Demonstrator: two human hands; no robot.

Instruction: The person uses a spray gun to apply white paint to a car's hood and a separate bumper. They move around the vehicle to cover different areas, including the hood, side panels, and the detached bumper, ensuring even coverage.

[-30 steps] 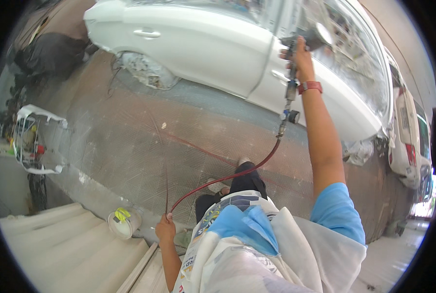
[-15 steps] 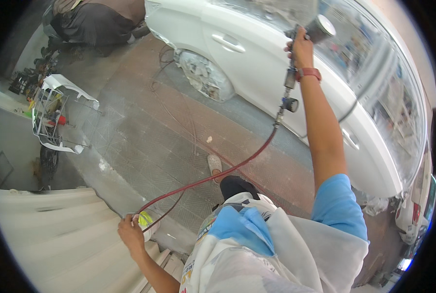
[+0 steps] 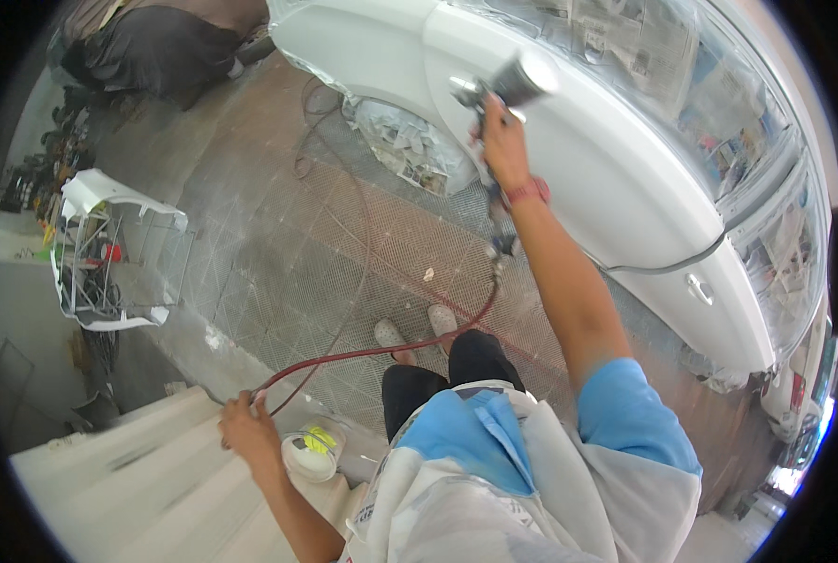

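My right hand point(image 3: 503, 141) is closed round the handle of a paint spray gun point(image 3: 480, 97) with a dark, pale-topped cup. It points at the side of a white car point(image 3: 569, 141) from a short distance. A red air hose point(image 3: 381, 355) runs from below the gun in a sagging curve to my left hand point(image 3: 250, 430), whose fingers are wrapped round it. Masking covers the car's wheel point(image 3: 410, 145), and newspaper under clear film point(image 3: 644, 56) covers its windows.
A white bumper point(image 3: 109, 188) hangs on a metal stand at left. Near my left hand a white bucket point(image 3: 311, 460) holds something yellow, beside a pale corrugated panel point(image 3: 147, 469). Loose hose point(image 3: 363, 253) trails over the textured floor. A dark covered shape point(image 3: 156, 52) stands far left.
The spray gun and my right hand have moved left and down along the car's side. My view has shifted, and both feet now show. My left hand still holds the hose.
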